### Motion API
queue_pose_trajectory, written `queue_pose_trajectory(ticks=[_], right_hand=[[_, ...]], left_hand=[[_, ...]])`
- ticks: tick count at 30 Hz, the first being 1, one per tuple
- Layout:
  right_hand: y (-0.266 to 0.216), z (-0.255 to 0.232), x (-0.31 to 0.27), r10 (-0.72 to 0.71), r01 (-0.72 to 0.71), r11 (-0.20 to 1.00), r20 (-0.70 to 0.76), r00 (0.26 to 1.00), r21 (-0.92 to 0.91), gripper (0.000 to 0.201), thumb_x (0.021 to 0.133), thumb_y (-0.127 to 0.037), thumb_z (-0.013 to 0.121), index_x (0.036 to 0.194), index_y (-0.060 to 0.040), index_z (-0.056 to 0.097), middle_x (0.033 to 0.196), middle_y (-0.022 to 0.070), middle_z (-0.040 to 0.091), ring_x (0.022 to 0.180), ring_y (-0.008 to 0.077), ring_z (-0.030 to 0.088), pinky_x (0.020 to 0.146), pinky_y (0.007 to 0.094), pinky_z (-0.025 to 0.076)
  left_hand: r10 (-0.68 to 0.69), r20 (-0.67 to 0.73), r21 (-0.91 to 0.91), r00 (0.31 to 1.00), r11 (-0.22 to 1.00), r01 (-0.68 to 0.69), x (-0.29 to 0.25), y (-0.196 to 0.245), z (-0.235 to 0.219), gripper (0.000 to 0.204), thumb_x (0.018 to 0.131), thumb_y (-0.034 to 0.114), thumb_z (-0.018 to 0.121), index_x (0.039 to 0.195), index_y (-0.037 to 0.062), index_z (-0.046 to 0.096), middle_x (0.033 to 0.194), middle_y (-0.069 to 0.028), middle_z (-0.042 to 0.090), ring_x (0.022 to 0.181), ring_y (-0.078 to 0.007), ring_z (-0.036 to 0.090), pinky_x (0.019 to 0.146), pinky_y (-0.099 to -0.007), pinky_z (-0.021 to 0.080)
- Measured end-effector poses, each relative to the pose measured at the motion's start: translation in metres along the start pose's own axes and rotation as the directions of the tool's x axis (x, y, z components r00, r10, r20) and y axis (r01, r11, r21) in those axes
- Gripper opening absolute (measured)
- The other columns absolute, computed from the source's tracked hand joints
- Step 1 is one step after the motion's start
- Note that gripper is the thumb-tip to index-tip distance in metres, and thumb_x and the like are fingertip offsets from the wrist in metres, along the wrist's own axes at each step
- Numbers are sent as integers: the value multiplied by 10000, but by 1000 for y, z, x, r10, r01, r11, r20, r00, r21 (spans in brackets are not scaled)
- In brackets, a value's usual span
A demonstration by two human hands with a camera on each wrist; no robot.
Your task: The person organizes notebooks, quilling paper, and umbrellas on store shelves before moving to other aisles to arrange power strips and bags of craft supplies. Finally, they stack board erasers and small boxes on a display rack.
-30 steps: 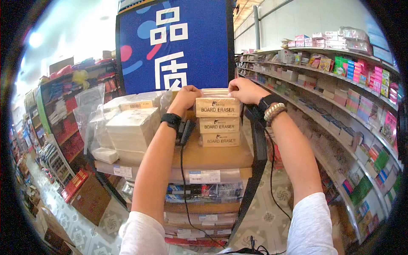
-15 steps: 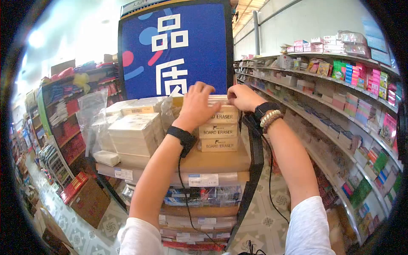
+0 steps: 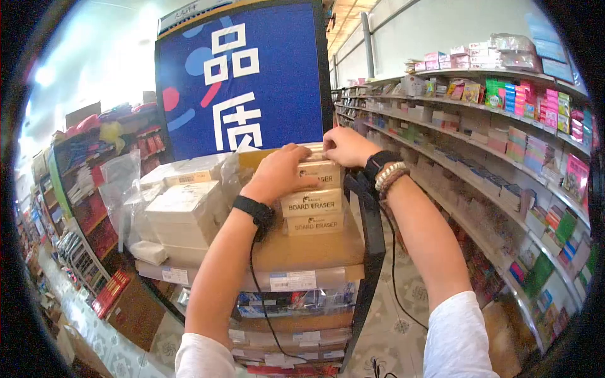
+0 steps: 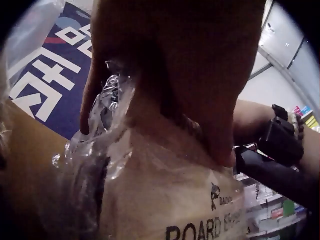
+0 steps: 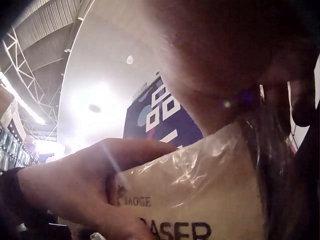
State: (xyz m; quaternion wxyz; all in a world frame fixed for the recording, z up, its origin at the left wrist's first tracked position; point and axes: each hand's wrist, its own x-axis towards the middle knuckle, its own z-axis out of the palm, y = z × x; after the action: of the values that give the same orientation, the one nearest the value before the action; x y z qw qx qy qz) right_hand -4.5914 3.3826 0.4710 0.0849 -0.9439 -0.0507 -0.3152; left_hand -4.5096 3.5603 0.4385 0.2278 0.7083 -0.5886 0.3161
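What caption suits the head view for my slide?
Both hands, left and right, grip the top eraser box of a stack.

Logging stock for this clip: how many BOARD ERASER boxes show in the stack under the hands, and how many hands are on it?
BOARD ERASER boxes with a label showing: 3
Hands on the top box: 2, left hand and right hand
Total: 5

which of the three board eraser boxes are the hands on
The top box of the stack. The left hand and right hand grip it; the middle box and bottom box are untouched.
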Motion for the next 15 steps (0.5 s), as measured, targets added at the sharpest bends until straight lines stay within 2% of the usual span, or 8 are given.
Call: queue_pose_trajectory(ticks=[4, 7, 8, 9, 10, 13, 14, 15], right_hand=[[4, 1, 2, -2, 2, 1000, 10, 1000, 26, 159, 678, -128, 574, 762, -12, 644, 769, 175, 633, 738, 301, 613, 707, 362, 482], [1, -7, 1, 18, -18, 1000, 60, 998, 10, 169, 685, -149, 580, 765, -14, 643, 776, 167, 635, 737, 289, 615, 701, 354, 483], [-1, -10, -1, 4, -6, 1000, 55, 998, 27, 168, 702, -148, 590, 781, -4, 626, 752, 151, 623, 710, 255, 601, 666, 339, 472], [-2, -13, -3, -8, 6, 999, 49, 999, 42, 172, 719, -147, 600, 797, 6, 609, 729, 135, 610, 683, 221, 586, 631, 324, 461], [-3, -16, -7, -9, 7, 999, 47, 999, 46, 172, 719, -147, 600, 797, 6, 609, 729, 135, 610, 683, 221, 586, 631, 324, 461], [-8, -33, -28, 7, 0, 996, -73, 997, 89, 216, 738, -185, 615, 818, 15, 598, 751, 132, 607, 689, 212, 581, 643, 319, 457], [-12, -42, -38, -45, 50, 998, -103, 994, 41, 190, 753, -161, 614, 807, 19, 582, 733, 121, 595, 692, 190, 570, 656, 304, 452], [-14, -48, -51, -19, 33, 995, -156, 988, 90, 171, 764, -141, 604, 810, 20, 569, 726, 113, 585, 687, 175, 559, 655, 295, 447]], left_hand=[[-50, 34, -55, 998, 997, 52, -1, 1, -3, 590, 633, 390, 742, 1040, -1, 569, 1022, -163, 570, 963, -302, 549, 836, -359, 439], [-42, -24, -140, 999, 989, 38, -5, 0, -9, 569, 662, 357, 731, 1065, -3, 553, 1034, -165, 565, 982, -295, 540, 855, -350, 426], [-52, -61, -173, 997, 984, 41, -6, -1, -12, 563, 672, 345, 727, 1074, -4, 546, 1038, -165, 562, 989, -295, 537, 861, -348, 421], [-40, -55, -129, 998, 991, 32, -8, 2, -18, 524, 701, 311, 707, 1083, -6, 538, 1048, -162, 559, 990, -296, 536, 867, -348, 416], [-41, -53, -126, 998, 992, 34, -11, 3, -23, 524, 701, 311, 707, 1083, -6, 538, 1048, -162, 559, 990, -296, 536, 867, -348, 416], [-15, -68, -121, 998, 993, 7, -18, 12, -38, 418, 761, 226, 645, 1085, -8, 524, 1053, -162, 547, 1005, -308, 521, 876, -353, 402], [-5, -78, -119, 997, 993, -4, -21, 16, -42, 418, 761, 226, 645, 1085, -8, 524, 1053, -162, 547, 1005, -308, 521, 876, -353, 402], [8, -112, -98, 994, 995, -20, -24, 19, -45, 401, 766, 210, 633, 1084, -6, 519, 1056, -166, 539, 1008, -313, 514, 876, -354, 401]])
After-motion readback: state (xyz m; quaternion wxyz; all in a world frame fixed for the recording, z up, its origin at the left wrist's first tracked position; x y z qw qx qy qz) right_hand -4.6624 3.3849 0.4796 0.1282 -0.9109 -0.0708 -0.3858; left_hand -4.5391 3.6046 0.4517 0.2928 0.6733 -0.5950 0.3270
